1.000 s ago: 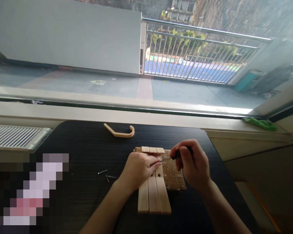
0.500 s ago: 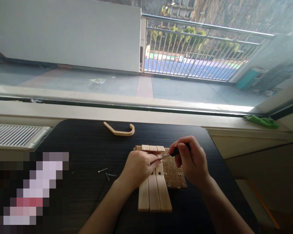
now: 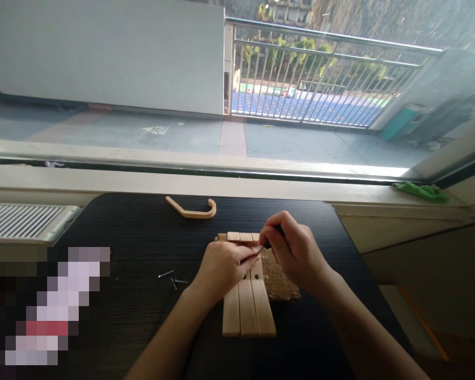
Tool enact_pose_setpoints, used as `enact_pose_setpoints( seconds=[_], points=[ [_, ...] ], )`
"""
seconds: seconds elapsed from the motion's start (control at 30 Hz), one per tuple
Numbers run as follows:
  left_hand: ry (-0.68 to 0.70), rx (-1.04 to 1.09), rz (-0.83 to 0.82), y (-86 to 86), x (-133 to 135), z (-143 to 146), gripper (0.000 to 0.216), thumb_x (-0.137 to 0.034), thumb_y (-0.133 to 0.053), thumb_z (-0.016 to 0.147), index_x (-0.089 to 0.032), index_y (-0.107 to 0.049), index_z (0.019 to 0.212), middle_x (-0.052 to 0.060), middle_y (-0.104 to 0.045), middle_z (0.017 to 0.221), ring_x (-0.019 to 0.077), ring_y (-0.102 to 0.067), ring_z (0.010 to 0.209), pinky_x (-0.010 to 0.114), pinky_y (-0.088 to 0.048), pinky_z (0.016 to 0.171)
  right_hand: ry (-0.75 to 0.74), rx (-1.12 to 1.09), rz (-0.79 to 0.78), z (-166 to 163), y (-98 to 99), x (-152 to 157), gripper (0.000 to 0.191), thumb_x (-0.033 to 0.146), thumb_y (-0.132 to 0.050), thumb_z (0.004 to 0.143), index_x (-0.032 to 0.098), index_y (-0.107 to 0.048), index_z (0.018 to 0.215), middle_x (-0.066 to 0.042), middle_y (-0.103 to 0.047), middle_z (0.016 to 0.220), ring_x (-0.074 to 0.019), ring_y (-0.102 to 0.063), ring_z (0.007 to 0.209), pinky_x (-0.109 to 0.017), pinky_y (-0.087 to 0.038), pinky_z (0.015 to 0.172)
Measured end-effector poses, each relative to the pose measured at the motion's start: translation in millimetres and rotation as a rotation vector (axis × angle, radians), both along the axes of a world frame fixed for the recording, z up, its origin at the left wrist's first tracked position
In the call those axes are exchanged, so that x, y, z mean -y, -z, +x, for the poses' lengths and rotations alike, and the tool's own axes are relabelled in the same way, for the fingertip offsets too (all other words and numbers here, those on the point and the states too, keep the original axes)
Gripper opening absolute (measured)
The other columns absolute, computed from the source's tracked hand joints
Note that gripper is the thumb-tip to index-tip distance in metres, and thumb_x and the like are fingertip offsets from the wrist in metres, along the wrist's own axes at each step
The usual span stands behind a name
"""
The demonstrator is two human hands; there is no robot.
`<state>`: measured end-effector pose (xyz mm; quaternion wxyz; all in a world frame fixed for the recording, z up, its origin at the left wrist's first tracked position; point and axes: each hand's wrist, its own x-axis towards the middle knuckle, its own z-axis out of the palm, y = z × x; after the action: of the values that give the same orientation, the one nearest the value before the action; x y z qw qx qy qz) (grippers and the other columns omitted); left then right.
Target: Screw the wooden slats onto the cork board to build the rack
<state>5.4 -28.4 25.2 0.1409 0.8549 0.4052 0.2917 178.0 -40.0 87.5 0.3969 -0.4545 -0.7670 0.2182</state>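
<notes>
My right hand (image 3: 295,245) is closed round the black handle of a screwdriver (image 3: 266,244), which is mostly hidden by the fingers. Its tip end meets the fingertips of my left hand (image 3: 226,266). That left hand lies across a pale wooden slatted piece (image 3: 257,314), gripping it with the fingers close together. Three slats run side by side, with round holes showing just below the fingers. Under the slats, to the right, is a brown woven-looking block (image 3: 283,282) with a shiny wrapping.
Several small metal screws (image 3: 174,282) lie left of my left hand on the black table (image 3: 142,232). A hooked wooden strip (image 3: 196,214) rests near the far edge. A green cloth (image 3: 421,192) is on the windowsill. A pixelated patch covers the lower left.
My right hand has moved left and closer to my left hand. The screwdriver's shaft, visible before, is now almost hidden. My left hand has stayed on the slats.
</notes>
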Motion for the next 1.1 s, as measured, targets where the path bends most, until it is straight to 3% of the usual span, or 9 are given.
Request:
enact_pose_setpoints(
  seconds=[0.27,0.67,1.1],
  points=[
    [0.023,-0.058,0.010,-1.5,-1.6,-0.7,0.018,-0.030,-0.066,0.087,-0.028,-0.078,0.101,0.000,-0.080,0.091,0.0171,-0.073,0.073,0.026,-0.052,0.066,0.020,0.091,0.036,-2.3,-0.3,-5.7,0.009,0.023,-0.046,0.097,0.022,-0.046,0.088,0.000,-0.063,0.067,-0.0123,-0.056,0.055,-0.024,-0.038,0.053],
    [0.002,-0.091,-0.021,-2.9,-0.8,-0.8,0.017,-0.032,-0.064,0.088,-0.027,-0.079,0.094,0.000,-0.079,0.078,0.0159,-0.070,0.070,0.025,-0.049,0.065,0.003,0.094,0.057,-5.3,-0.4,-5.2,0.010,0.022,-0.046,0.096,0.022,-0.046,0.086,-0.001,-0.064,0.065,-0.0134,-0.058,0.055,-0.024,-0.038,0.052],
    [-0.001,-0.054,-0.031,-2.7,-1.1,0.1,0.015,-0.032,-0.065,0.088,-0.028,-0.079,0.092,0.000,-0.080,0.089,0.0167,-0.072,0.079,0.025,-0.052,0.071,0.010,0.079,0.043,-5.9,2.1,-6.3,0.011,0.023,-0.045,0.096,0.022,-0.045,0.085,0.000,-0.064,0.065,-0.0126,-0.058,0.055,-0.024,-0.039,0.053]
  ],
)
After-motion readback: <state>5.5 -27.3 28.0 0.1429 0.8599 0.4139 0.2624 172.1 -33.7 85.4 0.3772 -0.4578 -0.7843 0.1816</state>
